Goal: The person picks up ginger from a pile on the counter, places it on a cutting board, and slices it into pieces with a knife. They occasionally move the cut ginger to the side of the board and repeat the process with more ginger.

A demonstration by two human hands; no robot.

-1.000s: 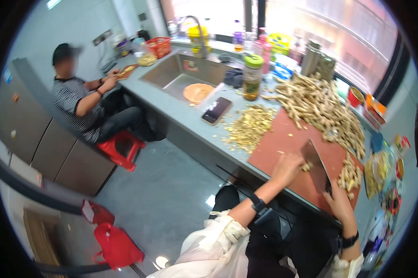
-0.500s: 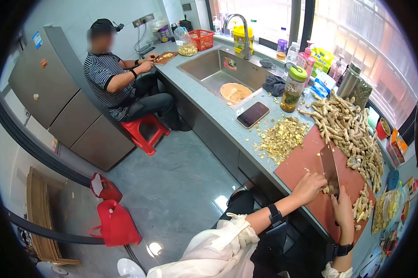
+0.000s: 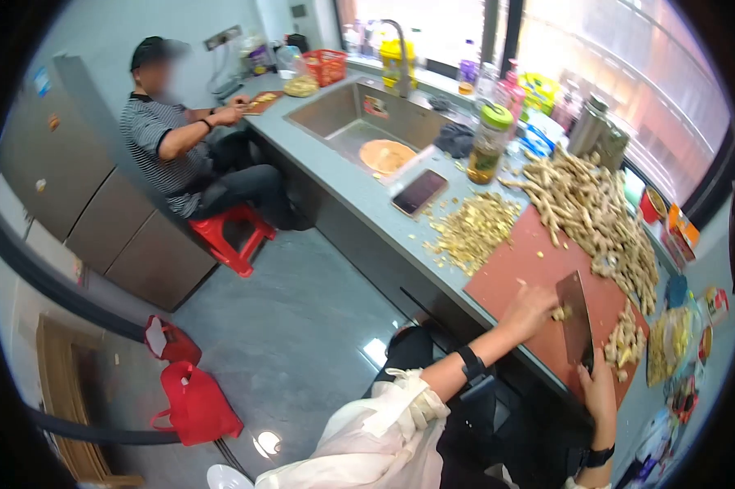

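Note:
My right hand is wrapped round the handle of a cleaver. Its broad blade is over the red-brown cutting board. Just left of the blade, my left hand is closed, with a small piece of ginger at its fingertips; blur hides the exact grip. Sliced ginger is spread beyond the board's left edge. Whole ginger roots form a big pile along the far side. Shorter ginger pieces lie at the board's right edge.
A phone and a green-lidded jar stand near the slices. The sink holds a shallow bowl. A bag of ginger is at right. Another person sits at the counter's far end on a red stool.
The view has shifted, moving the scene leftward. Relative to the board, the cleaver has come nearer to me and shows more of its blade face. A gap now shows between blade and left fingers.

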